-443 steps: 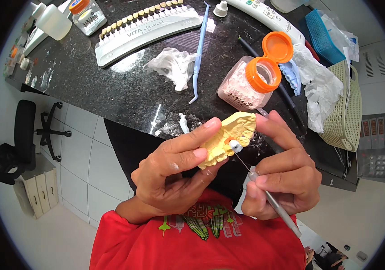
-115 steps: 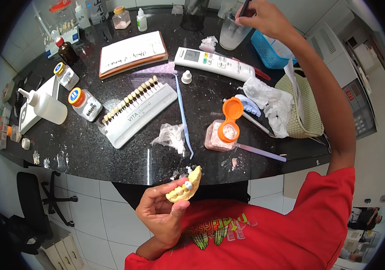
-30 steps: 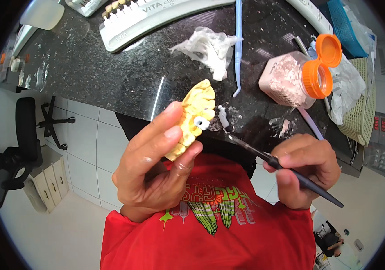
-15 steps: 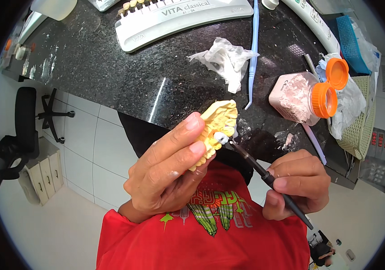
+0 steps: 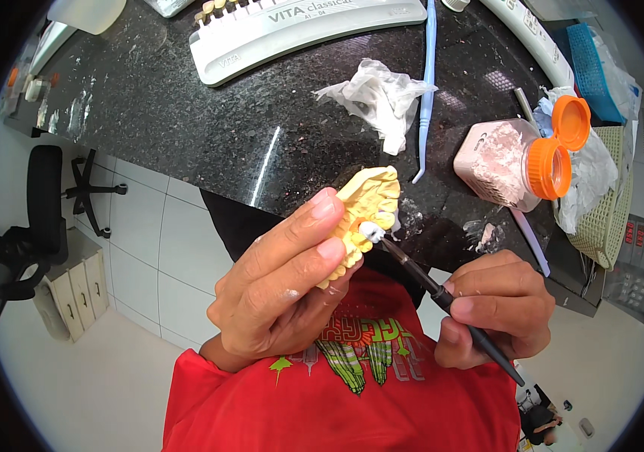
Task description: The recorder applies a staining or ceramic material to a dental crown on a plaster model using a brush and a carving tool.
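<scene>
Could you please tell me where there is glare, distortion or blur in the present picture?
In the head view: a thin white glare streak lies on the black countertop; the white shade guide looks bowed, probably from the fisheye; the panel near the right rim is soft, while the yellow dental model looks fairly clear.
</scene>
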The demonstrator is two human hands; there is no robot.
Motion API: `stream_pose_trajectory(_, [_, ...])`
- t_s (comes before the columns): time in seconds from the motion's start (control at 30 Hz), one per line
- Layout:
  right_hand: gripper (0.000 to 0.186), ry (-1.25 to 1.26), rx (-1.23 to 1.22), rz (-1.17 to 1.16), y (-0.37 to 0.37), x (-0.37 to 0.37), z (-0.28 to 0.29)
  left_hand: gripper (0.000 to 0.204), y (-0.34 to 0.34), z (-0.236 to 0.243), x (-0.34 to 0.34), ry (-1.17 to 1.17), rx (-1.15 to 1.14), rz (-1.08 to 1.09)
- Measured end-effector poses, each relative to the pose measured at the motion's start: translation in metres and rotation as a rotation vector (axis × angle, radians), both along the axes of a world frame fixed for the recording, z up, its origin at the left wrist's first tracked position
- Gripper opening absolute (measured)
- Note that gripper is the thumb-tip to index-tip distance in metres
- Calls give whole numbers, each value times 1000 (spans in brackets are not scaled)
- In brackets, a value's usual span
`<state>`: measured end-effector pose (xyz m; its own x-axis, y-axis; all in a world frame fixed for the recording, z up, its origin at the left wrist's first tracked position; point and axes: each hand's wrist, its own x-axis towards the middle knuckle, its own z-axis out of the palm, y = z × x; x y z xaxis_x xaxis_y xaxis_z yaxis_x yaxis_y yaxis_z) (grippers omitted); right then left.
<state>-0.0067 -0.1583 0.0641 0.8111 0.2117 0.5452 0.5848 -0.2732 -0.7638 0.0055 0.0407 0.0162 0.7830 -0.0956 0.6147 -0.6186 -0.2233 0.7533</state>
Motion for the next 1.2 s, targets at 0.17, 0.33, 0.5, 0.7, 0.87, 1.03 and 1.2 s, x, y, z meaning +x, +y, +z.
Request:
stream_pose_trajectory(0.17, [23,-86,12,64,-3,4,-5,35,0,0,0,-6,-3,-3])
stream_pose_trajectory(0.33, [31,10,48,-1,1,-1,0,36,2,1,0,2,12,-9])
stream_pose_trajectory(0.5, [29,-7,43,-11,1,-1,-1,36,2,2,1,-8,34,-16])
stream_pose_trajectory(0.7, [28,-19,45,-4,1,1,-2,36,2,2,1,-10,27,-11])
stream_pose_trajectory(0.87, [28,-10,18,2,1,0,-1,35,2,-1,1,-10,16,-12])
stream_pose_trajectory(1.03, [29,-14,-2,14,1,2,0,35,2,1,1,-10,20,-2])
stream_pose_trajectory(1.2, [29,-19,13,8,1,2,-1,35,2,-1,1,-21,4,1])
